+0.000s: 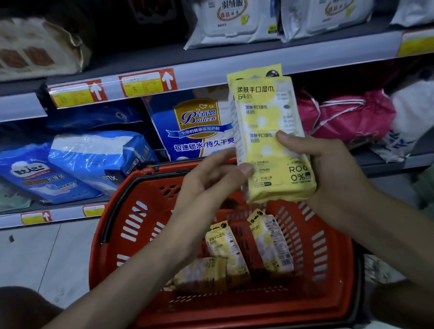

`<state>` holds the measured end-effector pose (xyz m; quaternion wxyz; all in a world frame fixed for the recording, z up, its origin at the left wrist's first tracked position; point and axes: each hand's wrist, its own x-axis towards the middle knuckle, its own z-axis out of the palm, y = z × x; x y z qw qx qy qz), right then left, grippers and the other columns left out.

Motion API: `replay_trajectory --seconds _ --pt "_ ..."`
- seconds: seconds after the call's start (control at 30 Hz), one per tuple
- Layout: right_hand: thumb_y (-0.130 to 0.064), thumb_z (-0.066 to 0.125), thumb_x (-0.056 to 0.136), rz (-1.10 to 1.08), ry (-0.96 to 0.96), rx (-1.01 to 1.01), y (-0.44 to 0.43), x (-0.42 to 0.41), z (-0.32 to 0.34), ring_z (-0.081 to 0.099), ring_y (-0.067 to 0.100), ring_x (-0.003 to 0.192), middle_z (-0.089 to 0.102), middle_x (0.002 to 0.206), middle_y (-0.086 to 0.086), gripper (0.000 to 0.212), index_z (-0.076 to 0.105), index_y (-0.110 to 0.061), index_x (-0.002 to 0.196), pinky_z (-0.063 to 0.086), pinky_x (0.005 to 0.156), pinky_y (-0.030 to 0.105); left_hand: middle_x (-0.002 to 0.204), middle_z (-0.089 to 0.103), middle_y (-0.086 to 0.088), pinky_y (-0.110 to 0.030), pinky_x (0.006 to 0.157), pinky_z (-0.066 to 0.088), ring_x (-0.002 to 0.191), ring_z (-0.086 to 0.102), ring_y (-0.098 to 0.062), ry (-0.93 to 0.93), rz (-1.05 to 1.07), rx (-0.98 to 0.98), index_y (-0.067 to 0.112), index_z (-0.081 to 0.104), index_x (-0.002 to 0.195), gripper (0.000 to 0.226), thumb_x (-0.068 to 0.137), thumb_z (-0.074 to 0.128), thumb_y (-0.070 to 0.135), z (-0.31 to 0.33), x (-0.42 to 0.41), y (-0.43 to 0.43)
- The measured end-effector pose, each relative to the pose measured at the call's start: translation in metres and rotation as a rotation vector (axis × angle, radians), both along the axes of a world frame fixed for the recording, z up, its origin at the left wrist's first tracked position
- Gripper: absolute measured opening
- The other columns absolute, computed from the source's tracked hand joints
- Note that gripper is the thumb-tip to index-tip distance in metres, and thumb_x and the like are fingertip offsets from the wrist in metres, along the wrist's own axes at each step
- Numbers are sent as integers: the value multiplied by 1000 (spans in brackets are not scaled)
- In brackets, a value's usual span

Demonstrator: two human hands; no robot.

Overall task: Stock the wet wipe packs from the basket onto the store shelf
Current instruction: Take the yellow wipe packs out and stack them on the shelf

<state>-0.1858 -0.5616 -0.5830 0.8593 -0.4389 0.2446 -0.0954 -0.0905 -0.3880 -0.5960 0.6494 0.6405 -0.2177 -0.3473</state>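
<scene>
Both hands gripping 1 pack, 3 packs in basket

Materials: mostly plastic film & moulded plastic.
Held wipe pack was glossy yellow film w/ crinkled seams; basket was slotted hard red plastic, slight sheen; shelf edge smooth grey, prob. metal; floor smooth pale tile.

The single head-worn camera looked forward and down from close range, facing the store shelf across the upper frame, with the red basket directly below centre.
</scene>
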Motion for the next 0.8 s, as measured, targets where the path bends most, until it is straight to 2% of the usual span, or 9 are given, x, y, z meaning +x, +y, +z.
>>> replay_trajectory --seconds 0.07,0.17,0.3,0.37,0.43,0.5,0.6,0.73,0.8 --pt "-25 52 98 5 -34 43 2 1 4 68 41 116 71 127 17 43 62 -7 136 54 99 57 112 76 -12 -35 87 56 101 75 -24 -5 6 -34 27 66 128 44 85 74 33 7 0 -4" --pt "-28 50 98 -42 -39 26 1 2 6 66 44 117 69 128 21 45 63 -4 135 50 102 61 100 74 -13 -25 66 54 80 73 -19 -7 14 -86 19 66 129 45 86 74 28 19 0 -6" --pt "-33 57 87 -105 -38 -84 1 1 20 57 56 122 60 136 29 59 60 -1 136 45 96 65 116 72 -18 -30 77 57 98 74 -25 -32 22 -110 19 65 131 45 89 78 27 34 -3 -10" --pt "-27 55 94 -106 -60 -146 -2 -1 33 61 51 120 66 131 24 47 62 -5 135 45 101 65 121 71 -11 -32 80 59 104 74 -23 -88 36 -99 22 64 134 47 89 75 28 47 -5 -13" --pt "-18 48 101 -104 -124 -205 -4 -6 52 67 42 116 70 127 18 37 63 -9 134 50 100 59 122 70 -5 -30 80 61 102 75 -19 -155 39 -105 21 62 137 49 91 77 29 65 -7 -17" --pt "-12 47 102 -83 -207 -265 -3 -13 70 70 36 113 72 124 15 35 63 -9 133 57 96 52 120 70 -2 -30 75 62 98 76 -15 -227 54 -125 20 62 137 55 85 74 33 84 -10 -19" --pt "-11 49 103 -86 -264 -388 -4 -22 92 73 31 109 74 122 12 34 63 -11 133 61 89 45 121 70 -2 -43 75 65 98 75 -26 -300 74 -153 19 60 140 64 80 78 34 105 -13 -20" --pt "-11 53 104 -130 -301 -581 -10 -25 113 69 27 118 72 127 6 34 62 -16 137 55 99 49 127 70 4 -44 86 61 109 72 -21 -390 73 -153 26 55 148 71 84 83 37 125 -11 -24" --pt "-11 54 104 -155 -332 -674 -14 -27 128 67 21 120 72 128 1 35 60 -17 139 55 101 43 134 68 8 -44 90 59 114 72 -21 -392 84 -176 26 53 150 77 81 83 37 139 -9 -30"
